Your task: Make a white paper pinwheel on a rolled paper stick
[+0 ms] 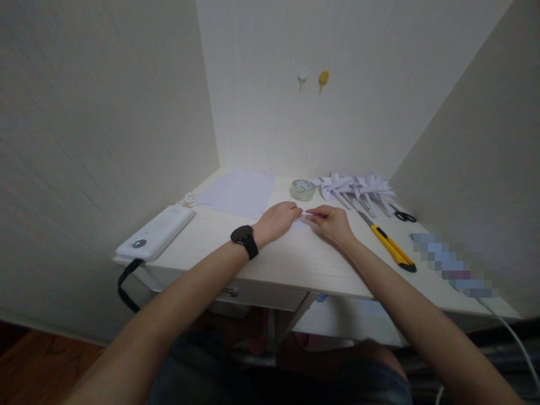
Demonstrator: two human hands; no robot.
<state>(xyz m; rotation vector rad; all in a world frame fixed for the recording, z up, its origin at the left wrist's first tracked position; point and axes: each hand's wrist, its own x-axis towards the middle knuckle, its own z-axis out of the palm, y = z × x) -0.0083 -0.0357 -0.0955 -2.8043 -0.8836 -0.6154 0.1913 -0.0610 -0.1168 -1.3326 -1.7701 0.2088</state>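
Above the middle of the desk my left hand (279,219) and my right hand (333,223) come close together, fingertips pinched. Between and just below them shows a small piece of white paper (300,223), largely covered by the fingers. Both hands appear to grip it; how it is folded is too small to make out. Behind the hands stands a roll of clear tape (302,191). Several white paper pinwheels (337,184) lie to the right of the tape. A stack of white paper sheets (240,193) rests on the desk beyond my left hand.
A yellow utility knife (390,246) lies right of my right arm, near black-handled scissors (405,216). A blurred-out object (453,267) and cable sit at the right edge. On the left are a white device (156,233) with a black strap and small pale bits (188,200). Walls enclose three sides.
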